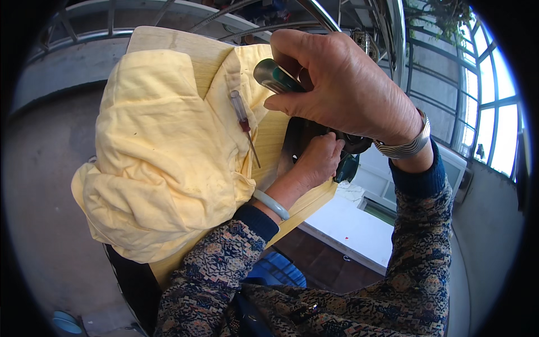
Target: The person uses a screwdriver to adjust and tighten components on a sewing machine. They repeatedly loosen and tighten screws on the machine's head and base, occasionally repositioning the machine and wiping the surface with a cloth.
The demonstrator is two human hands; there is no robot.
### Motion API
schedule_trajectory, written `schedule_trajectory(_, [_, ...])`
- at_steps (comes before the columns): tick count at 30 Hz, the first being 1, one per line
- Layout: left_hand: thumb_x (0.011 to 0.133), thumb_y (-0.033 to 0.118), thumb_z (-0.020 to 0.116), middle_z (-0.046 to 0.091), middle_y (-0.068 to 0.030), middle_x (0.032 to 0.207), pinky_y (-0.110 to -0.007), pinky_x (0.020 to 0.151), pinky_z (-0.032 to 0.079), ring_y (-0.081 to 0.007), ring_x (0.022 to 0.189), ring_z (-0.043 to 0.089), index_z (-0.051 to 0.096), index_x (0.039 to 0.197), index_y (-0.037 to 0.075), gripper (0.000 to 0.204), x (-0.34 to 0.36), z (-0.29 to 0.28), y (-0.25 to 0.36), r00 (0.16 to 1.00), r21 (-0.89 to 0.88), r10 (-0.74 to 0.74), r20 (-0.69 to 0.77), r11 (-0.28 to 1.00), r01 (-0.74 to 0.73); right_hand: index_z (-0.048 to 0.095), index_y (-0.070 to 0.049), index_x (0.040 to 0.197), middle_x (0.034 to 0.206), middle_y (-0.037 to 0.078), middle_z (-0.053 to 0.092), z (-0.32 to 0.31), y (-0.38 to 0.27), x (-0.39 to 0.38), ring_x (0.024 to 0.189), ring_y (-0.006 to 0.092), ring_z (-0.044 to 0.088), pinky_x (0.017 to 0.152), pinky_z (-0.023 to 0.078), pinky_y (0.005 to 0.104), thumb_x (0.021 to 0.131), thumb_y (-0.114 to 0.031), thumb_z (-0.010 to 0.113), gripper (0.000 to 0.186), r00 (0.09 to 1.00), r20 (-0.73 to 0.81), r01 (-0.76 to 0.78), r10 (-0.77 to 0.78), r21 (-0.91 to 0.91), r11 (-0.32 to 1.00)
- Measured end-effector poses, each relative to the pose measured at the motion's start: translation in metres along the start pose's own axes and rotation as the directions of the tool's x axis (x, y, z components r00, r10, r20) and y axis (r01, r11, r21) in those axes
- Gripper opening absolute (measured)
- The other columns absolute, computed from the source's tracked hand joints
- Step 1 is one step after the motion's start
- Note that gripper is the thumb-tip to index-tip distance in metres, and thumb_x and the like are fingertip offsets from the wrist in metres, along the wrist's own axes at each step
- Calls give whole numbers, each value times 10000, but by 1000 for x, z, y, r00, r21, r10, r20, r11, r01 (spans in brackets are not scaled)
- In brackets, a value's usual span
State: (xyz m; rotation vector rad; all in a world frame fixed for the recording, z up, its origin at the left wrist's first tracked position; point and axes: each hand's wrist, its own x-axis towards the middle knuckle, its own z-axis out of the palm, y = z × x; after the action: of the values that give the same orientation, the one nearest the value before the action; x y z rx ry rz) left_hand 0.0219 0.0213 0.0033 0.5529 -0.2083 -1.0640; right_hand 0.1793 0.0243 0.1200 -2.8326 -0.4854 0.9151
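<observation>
My right hand [342, 84] is raised in front, its thumb and fingers curled around a dark green part [275, 77] with a shiny rounded metal end. Whether that part joins the dark machine [348, 167] below is hidden by the hand. Lower down, my left hand [320, 158] reaches into this machine, which looks like a sewing machine. Its thumb and forefinger are pinched together against the dark workings; what they grip is too small to tell. To the left, a screwdriver [242, 118] with a clear and red handle lies on a pale yellow cloth [163, 151].
The bunched cloth covers much of a light wooden tabletop [163, 39]. Metal railings [84, 36] run behind it, with barred windows [497, 112] at the far right. A white surface [348, 224] stands beside the table, and a blue stool-like object [278, 269] is below.
</observation>
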Motion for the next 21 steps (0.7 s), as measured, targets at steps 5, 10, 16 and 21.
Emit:
schedule_trajectory(5, [1034,163,458,549,-163,571,-381,475,485,-278,449,580,490,976,-55,228,0,0,3,999,-34,36,5,999,-36,634,-15,1220,905,115,715,6,2,-5,752,199,699,635,557,305,806,-115,806,459,992,122,-26,13,112,993])
schedule_trajectory(10, [1028,158,459,553,-177,580,-391,480,492,-289,450,585,501,999,-74,237,0,1,1,999,18,-39,0,999,39,650,-4,1175,906,111,720,-3,5,-1,765,194,703,665,578,313,802,-104,806,417,968,243,-105,61,173,979])
schedule_trajectory(16, [1026,157,457,569,-191,599,-388,485,496,-289,479,613,500,901,-63,257,1,0,-1,1000,28,-26,10,999,25,628,1,1042,876,109,710,-5,-2,1,750,195,701,666,581,325,775,-118,829,355,990,90,-113,107,67,991])
schedule_trajectory(21, [1023,155,446,582,-203,615,-406,507,505,-323,489,609,516,879,-60,268,2,0,-2,1000,18,-10,10,1000,10,644,-7,1155,839,94,693,7,2,-3,719,198,677,664,566,319,769,-129,832,446,989,108,-114,104,89,990])
